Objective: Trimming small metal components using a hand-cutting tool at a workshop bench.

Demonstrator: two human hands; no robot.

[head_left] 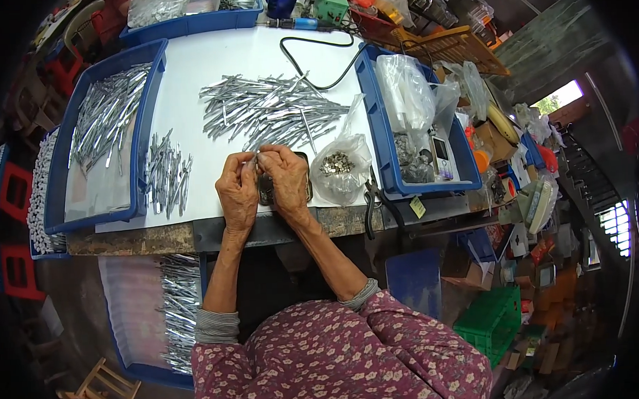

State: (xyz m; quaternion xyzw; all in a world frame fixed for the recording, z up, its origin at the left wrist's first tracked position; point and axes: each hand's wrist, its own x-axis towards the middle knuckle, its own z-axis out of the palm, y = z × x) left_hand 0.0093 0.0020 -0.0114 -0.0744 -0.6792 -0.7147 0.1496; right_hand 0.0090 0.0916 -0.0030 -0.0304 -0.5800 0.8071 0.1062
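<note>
My left hand (238, 190) and my right hand (286, 181) meet near the table's front edge, fingertips pinched together. Something small and thin sits between them, too little to make out. Partly covered by my right hand is a small dark tray (266, 193). Just beyond my fingers spreads a loose pile of thin silvery metal strips (270, 106). To the right of my right hand lies an open clear plastic bag (340, 187) with small shiny metal pieces (337, 163) in it. Dark-handled pliers (371, 203) rest at the table edge beside the bag.
A smaller bunch of strips (168, 173) lies left of my hands. Beyond it stands a blue tray (159, 78) of strips. On the right, another blue tray (374, 120) holds plastic bags. A soldering iron (296, 23) and its black cable (284, 53) lie at the back.
</note>
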